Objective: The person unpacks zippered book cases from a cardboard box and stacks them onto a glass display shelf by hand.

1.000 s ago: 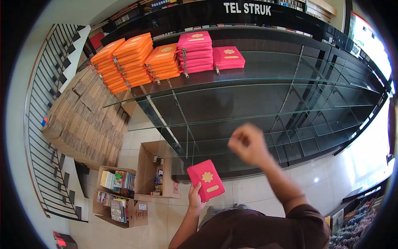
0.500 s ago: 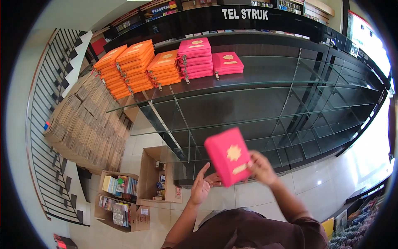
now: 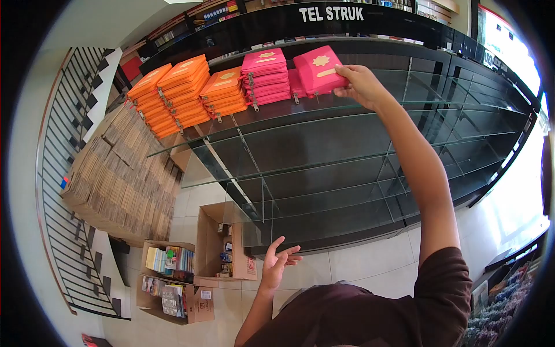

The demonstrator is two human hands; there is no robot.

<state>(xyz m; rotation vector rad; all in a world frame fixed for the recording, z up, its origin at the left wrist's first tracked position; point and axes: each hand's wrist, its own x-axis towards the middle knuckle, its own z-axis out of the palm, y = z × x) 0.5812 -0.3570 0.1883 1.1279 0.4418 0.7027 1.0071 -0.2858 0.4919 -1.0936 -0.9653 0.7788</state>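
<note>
My right hand [image 3: 359, 87] grips the right edge of a pink zippered book [image 3: 319, 68] with a gold star emblem. It is tilted above the top glass shelf, over another pink book [image 3: 296, 85] that it mostly hides. Left of these stands a stack of pink zippered books [image 3: 266, 78]. Farther left are several orange zippered books [image 3: 222, 92] in stacks of differing height. My left hand [image 3: 278, 265] is low in front of my body, fingers apart, holding nothing.
Below the top level run glass shelves [image 3: 324, 168] with sharp front edges. Cardboard boxes [image 3: 202, 231] with books and small packs stand on the floor. A big pile of flattened cardboard [image 3: 124, 173] rises beside the stair railing [image 3: 63, 191].
My right hand has carried the pink zippered book from in front of my body up to the top shelf. My left hand has come away from beside it and stays low.
</note>
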